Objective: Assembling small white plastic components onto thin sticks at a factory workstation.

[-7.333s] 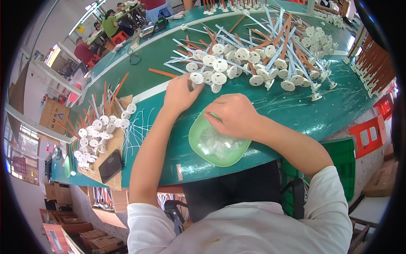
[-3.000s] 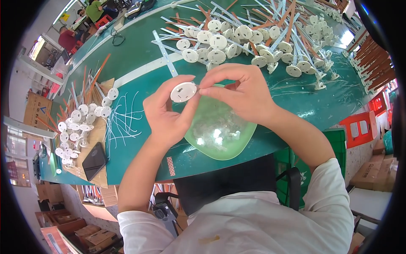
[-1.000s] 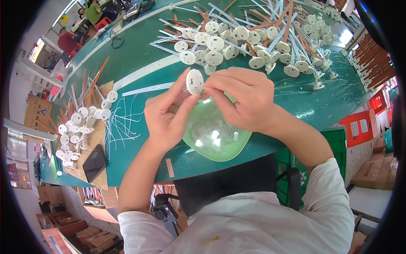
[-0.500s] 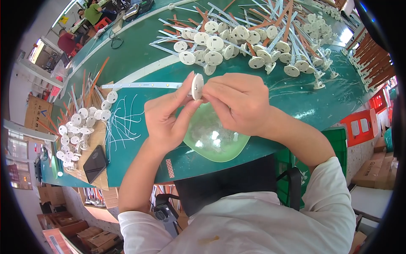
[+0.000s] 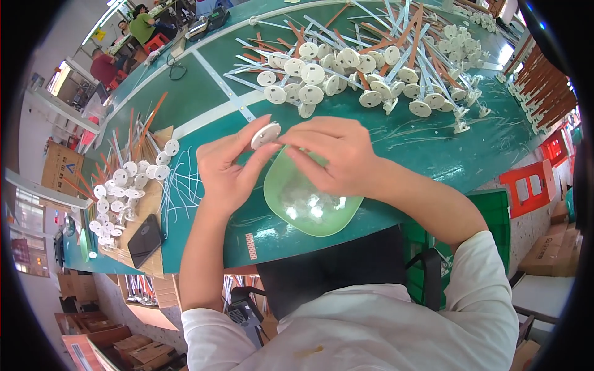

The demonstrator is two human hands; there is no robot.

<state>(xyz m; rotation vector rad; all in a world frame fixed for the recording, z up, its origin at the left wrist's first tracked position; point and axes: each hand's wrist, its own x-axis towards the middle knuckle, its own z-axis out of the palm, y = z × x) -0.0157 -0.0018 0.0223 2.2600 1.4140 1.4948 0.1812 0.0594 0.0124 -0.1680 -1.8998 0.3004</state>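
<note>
Between the thumb and fingers of my left hand (image 5: 224, 167) is a white round disc (image 5: 266, 136), tilted with its face partly toward me. A white LED strip (image 5: 223, 85) reaches away from behind that hand across the table; it seems joined to the disc, but the join is hidden. Beside the disc's right edge, my right hand (image 5: 337, 151) has its thumb and fingers pinched together, and whatever they hold is too small to make out. Below my hands sits a light green bowl (image 5: 272, 191) with a shiny, greyish content I cannot identify.
A big heap of white discs on strips (image 5: 312, 74) covers the table's far side. At left, more discs (image 5: 120, 179) and a black phone (image 5: 145, 240) lie on cardboard, beside loose white wires (image 5: 179, 185). Red stools (image 5: 527, 188) stand at right; people sit far left.
Both hands have shifted slightly left, still together. The disc has tilted so more of its face shows, and the strip has swung from lying leftward to pointing away from me.
</note>
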